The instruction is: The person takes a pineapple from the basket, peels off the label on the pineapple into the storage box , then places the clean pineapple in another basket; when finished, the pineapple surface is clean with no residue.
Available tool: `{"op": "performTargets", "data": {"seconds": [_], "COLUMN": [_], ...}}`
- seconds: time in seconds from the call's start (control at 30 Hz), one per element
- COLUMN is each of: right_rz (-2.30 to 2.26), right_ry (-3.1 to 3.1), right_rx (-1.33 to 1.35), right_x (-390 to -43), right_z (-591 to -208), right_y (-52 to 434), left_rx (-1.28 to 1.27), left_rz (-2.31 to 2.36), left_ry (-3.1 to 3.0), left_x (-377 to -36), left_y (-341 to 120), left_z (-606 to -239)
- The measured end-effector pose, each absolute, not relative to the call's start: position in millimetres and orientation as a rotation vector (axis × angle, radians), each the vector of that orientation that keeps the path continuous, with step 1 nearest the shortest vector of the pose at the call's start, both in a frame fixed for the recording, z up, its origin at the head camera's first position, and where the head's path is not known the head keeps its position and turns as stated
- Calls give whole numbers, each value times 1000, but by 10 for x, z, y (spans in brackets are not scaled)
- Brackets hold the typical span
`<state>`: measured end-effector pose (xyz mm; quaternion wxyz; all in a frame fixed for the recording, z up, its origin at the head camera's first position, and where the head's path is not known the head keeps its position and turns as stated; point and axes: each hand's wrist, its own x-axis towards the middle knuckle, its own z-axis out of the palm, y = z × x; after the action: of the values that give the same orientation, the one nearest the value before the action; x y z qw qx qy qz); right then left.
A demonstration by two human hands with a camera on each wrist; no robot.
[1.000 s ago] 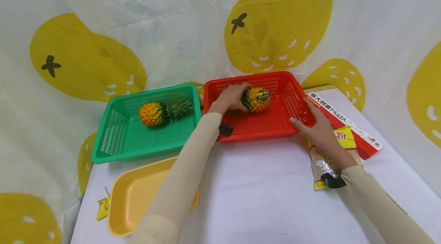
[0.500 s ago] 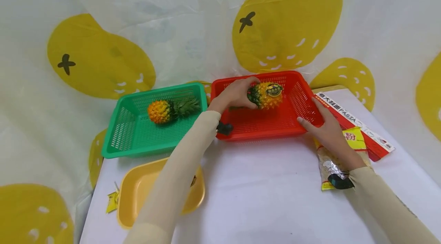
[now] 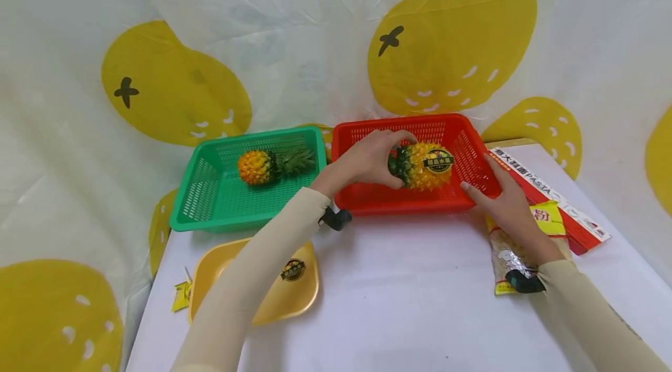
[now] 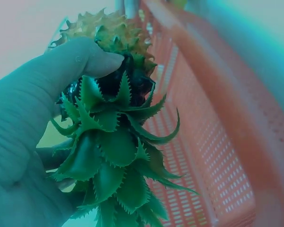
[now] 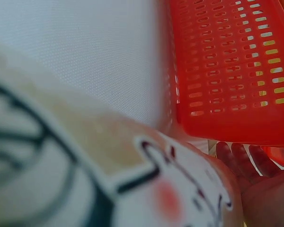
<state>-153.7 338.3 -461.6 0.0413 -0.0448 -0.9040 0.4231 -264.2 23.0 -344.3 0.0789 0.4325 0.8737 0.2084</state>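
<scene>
A small pineapple (image 3: 426, 166) with a black label on its yellow body is held by my left hand (image 3: 374, 156), thumb and fingers around it where the leaves begin. It is inside the red basket (image 3: 409, 209) in the head view, its body towards the right. The left wrist view has the thumb across the base of its green leaves (image 4: 116, 156). My right hand (image 3: 506, 206) grips the basket's front right corner, thumb over the rim and fingers along the outer wall. In the right wrist view those fingers (image 5: 239, 163) reach behind the basket corner.
A green basket (image 3: 252, 220) on the left holds a second pineapple (image 3: 257, 167). In front stands a yellow basin (image 3: 283, 305), with a yellow packet (image 3: 181, 296) beside it. A pasta box (image 3: 562, 203) and a yellow-topped bag (image 3: 548, 217) lie on the right, near my right hand.
The pineapple in my left hand has risen off the red basket's floor and shifted slightly right and nearer. My right hand stays on the basket. The head view has turned slightly left.
</scene>
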Motion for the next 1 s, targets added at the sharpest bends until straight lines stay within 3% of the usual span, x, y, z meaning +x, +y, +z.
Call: {"op": "performTargets", "data": {"seconds": [0.57, 1.0], "right_rz": [1304, 1299], "right_ry": [-2769, -2783], "right_rx": [-109, -123], "right_x": [-1592, -1569], "right_z": [-4628, -4665], "right_y": [3392, 3379], "left_rx": [1248, 1318], "left_rz": [725, 751], "left_ry": [2706, 2679], "left_x": [-1975, -1475], "left_y": [-46, -201], "left_z": [-3391, -3646]}}
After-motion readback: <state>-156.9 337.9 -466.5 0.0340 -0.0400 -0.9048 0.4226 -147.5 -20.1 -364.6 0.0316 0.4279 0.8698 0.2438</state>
